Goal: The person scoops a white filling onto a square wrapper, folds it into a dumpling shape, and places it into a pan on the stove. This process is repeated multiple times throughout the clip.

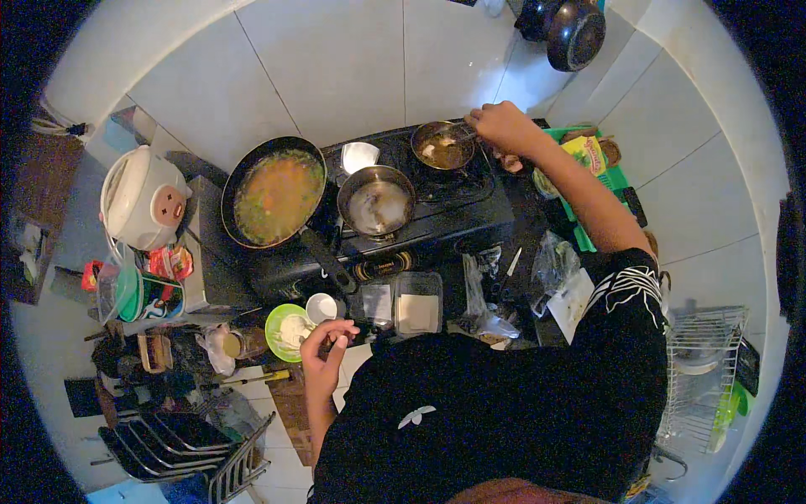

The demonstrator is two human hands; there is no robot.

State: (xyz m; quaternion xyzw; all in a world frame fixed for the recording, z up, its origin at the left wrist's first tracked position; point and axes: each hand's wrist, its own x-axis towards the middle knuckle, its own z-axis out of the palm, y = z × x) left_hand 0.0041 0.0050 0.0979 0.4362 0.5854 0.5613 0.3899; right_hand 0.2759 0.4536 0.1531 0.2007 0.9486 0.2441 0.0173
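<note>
My right hand point(504, 129) is at the far right of the gas stove, shut on a thin metal utensil point(465, 134) that reaches into a small pan point(442, 166). Pale pieces of food point(429, 151) lie in the brownish oil there; the utensil's exact kind is unclear. Nearer my body, my left hand point(322, 356) hovers by the rim of a green bowl point(272, 334) with white powder or batter in it. Its fingers are bent and apart from the thumb, with nothing seen between them. Beside that bowl stands a white cup point(323, 307).
A large frying pan point(277, 195) of soup with vegetables and a saucepan point(378, 208) of cloudy liquid sit on the stove point(453, 220). The frying pan's handle point(327, 261) juts toward me. A knife point(514, 261), a plastic container point(419, 312) and a rice cooker point(145, 201) are around.
</note>
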